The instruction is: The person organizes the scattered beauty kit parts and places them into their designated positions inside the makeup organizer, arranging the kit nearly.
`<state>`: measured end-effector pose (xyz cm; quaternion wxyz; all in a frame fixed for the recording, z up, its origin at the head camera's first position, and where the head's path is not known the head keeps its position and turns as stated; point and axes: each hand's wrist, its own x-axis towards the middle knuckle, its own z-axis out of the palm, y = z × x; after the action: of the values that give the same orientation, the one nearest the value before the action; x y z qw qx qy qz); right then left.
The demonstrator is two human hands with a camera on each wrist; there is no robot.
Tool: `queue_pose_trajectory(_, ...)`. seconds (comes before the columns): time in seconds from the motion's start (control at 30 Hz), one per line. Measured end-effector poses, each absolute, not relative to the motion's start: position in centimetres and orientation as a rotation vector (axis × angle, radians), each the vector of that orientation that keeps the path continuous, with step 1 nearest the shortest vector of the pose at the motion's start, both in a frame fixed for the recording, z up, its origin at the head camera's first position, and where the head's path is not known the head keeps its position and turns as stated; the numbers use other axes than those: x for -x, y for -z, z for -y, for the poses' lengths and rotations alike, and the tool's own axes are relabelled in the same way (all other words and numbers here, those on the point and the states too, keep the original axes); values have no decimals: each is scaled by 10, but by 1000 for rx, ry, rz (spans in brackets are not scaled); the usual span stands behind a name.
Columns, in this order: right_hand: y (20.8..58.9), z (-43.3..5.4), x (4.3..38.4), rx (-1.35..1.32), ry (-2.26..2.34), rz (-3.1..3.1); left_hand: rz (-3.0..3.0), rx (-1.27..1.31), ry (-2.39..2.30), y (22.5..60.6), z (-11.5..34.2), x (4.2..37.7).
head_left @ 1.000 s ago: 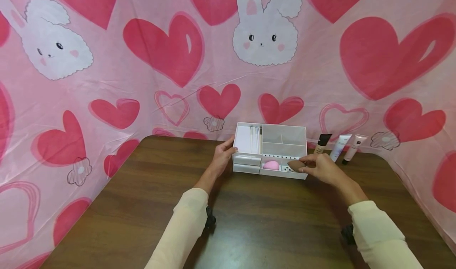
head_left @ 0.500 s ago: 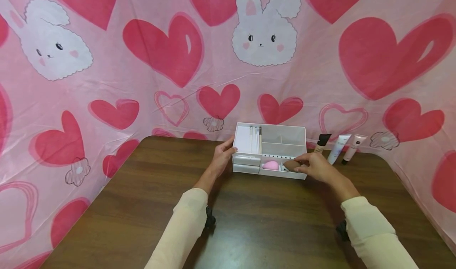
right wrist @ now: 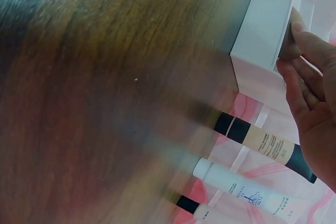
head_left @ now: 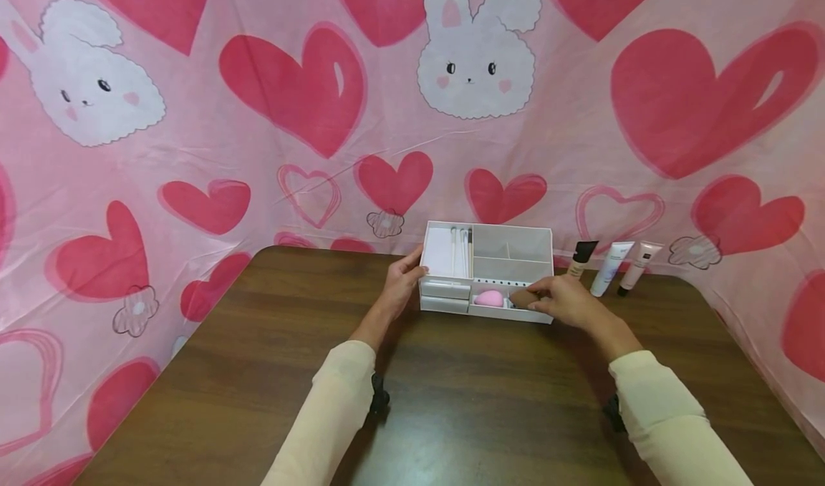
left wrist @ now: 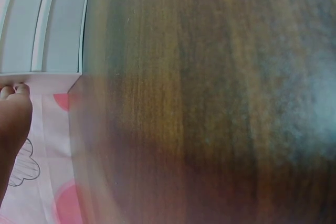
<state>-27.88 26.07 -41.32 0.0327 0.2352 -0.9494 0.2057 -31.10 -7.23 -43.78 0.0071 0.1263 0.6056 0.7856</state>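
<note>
Right grip (head_left: 570, 301) pinches brown sponge (head_left: 523, 299); left grip (head_left: 399, 287) spreads against organizer (head_left: 445, 305); white tube (right wrist: 235, 187) bears treelike logo (right wrist: 254, 198), print (right wrist: 287, 203) illegible.

No legible text. Beige tube (right wrist: 266, 144): dark print, too blurred to read. White tube (right wrist: 239, 184): blue tree-like emblem (right wrist: 254, 196) plus small print, unreadable. Pink tube (right wrist: 216, 215): tiny dark marks, also unreadable.

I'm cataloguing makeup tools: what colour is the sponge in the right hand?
The sponge is brown, clearest in the head view.
</note>
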Motion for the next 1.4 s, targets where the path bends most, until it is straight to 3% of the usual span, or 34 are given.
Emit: queue_pose_trajectory(1.4, 420, -263, 276, -697, -688, 2899, -1915, -367, -2440, 437, 73, 313)
